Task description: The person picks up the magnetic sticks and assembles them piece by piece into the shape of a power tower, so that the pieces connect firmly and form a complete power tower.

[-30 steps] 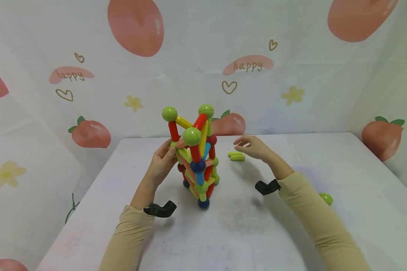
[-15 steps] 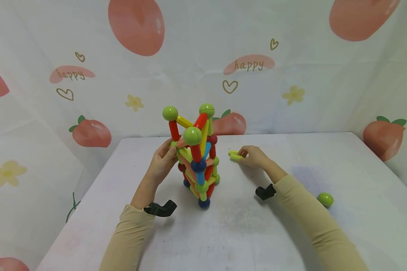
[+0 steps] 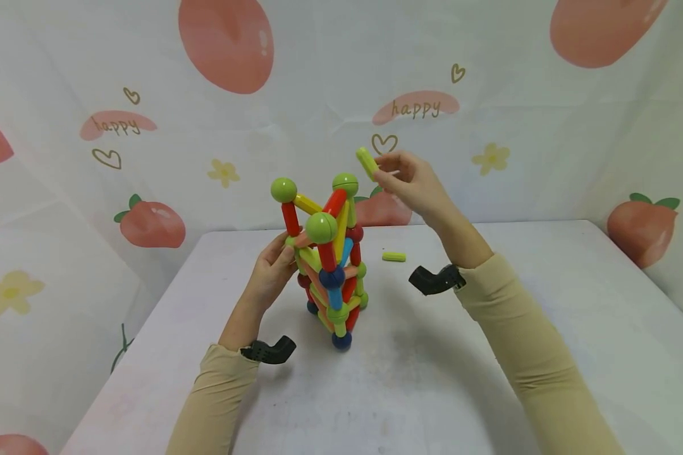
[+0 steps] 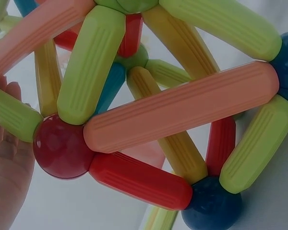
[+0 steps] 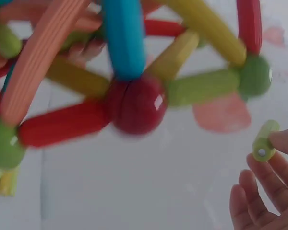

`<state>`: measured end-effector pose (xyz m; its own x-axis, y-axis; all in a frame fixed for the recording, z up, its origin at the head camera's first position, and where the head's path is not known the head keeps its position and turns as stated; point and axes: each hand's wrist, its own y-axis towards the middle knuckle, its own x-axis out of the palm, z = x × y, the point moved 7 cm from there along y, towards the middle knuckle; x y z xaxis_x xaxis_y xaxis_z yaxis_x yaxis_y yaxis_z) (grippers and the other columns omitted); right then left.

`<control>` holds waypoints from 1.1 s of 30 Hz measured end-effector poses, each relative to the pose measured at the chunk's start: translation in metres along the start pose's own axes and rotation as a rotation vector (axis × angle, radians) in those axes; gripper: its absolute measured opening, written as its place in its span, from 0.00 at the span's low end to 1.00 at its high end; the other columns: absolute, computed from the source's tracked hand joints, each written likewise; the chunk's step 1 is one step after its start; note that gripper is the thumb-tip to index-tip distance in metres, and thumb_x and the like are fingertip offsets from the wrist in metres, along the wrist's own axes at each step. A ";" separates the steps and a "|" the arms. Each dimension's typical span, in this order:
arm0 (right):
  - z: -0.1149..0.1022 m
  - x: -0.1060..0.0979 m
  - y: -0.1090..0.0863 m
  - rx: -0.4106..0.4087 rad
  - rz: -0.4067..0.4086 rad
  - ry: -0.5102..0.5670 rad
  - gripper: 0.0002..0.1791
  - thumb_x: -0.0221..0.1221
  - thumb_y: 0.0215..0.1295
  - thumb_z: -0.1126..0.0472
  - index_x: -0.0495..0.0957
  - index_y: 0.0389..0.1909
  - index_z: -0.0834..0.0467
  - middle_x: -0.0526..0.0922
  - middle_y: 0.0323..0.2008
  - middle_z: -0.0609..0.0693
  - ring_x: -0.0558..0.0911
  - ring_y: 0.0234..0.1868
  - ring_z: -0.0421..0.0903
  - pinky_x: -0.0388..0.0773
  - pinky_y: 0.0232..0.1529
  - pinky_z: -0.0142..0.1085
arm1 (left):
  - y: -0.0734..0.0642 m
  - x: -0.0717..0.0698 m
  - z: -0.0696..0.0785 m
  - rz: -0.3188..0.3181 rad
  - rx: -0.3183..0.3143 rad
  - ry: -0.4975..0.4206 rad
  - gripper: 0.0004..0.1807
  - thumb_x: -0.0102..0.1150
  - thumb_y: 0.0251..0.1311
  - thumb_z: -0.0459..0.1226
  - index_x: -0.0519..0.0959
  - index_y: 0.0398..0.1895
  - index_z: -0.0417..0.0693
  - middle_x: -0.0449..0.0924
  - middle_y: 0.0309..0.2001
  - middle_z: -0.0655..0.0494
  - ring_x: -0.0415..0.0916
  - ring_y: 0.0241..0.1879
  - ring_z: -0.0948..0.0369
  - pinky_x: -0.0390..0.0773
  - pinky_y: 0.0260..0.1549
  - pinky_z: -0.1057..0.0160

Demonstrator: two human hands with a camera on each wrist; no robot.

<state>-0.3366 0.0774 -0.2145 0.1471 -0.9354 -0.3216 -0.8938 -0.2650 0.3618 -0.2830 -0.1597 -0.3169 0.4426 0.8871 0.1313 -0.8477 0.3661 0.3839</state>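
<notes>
A tower of magnetic rods and balls [image 3: 331,278] stands on the table, in red, green, yellow, blue and pink, with three green balls at its top. My left hand [image 3: 270,272] holds the tower's left side near a green ball, thumb in front and other fingers partly hidden behind. In the left wrist view that hand [image 4: 9,163] shows at the left edge beside a green rod. Up in the air, right of the tower's back top ball [image 3: 345,184], my right hand [image 3: 412,183] pinches a short green magnetic rod [image 5: 266,140] between thumb and fingertips, a metal dot showing on its end.
Another green rod [image 3: 394,256] lies on the white table [image 3: 432,392] behind and right of the tower. A fruit-printed cloth [image 3: 319,114] hangs behind the table. Each wrist bears a black camera mount, such as the right one [image 3: 435,280].
My right hand came down to the two green rods, took one and lifted it up and left to beside the tower's top. The left hand and the tower have stayed put.
</notes>
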 end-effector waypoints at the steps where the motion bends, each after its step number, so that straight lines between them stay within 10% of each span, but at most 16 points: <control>1: -0.010 0.003 0.002 -0.021 0.004 0.017 0.19 0.56 0.64 0.57 0.72 0.54 0.59 0.77 0.42 0.48 0.79 0.40 0.42 0.76 0.41 0.29 | 0.000 0.000 0.000 0.001 -0.001 0.003 0.18 0.48 0.67 0.45 0.67 0.59 0.60 0.76 0.51 0.68 0.74 0.49 0.70 0.74 0.53 0.72; 12: -0.058 0.038 0.009 -0.136 -0.068 0.060 0.16 0.57 0.63 0.59 0.73 0.52 0.57 0.80 0.47 0.55 0.79 0.48 0.49 0.79 0.44 0.36 | 0.000 0.000 -0.002 0.006 -0.003 -0.001 0.23 0.48 0.67 0.45 0.64 0.63 0.53 0.77 0.51 0.67 0.74 0.49 0.70 0.74 0.53 0.72; 33: -0.053 0.060 0.010 -0.015 -0.246 -0.014 0.13 0.55 0.64 0.58 0.78 0.48 0.56 0.79 0.44 0.55 0.78 0.41 0.47 0.77 0.41 0.32 | 0.000 0.000 -0.002 0.012 -0.013 0.005 0.19 0.48 0.65 0.47 0.67 0.59 0.61 0.76 0.51 0.68 0.74 0.50 0.71 0.73 0.54 0.72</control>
<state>-0.3143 0.0063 -0.1838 0.3532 -0.8390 -0.4140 -0.8253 -0.4878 0.2844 -0.2836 -0.1595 -0.3187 0.4309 0.8928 0.1311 -0.8567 0.3591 0.3702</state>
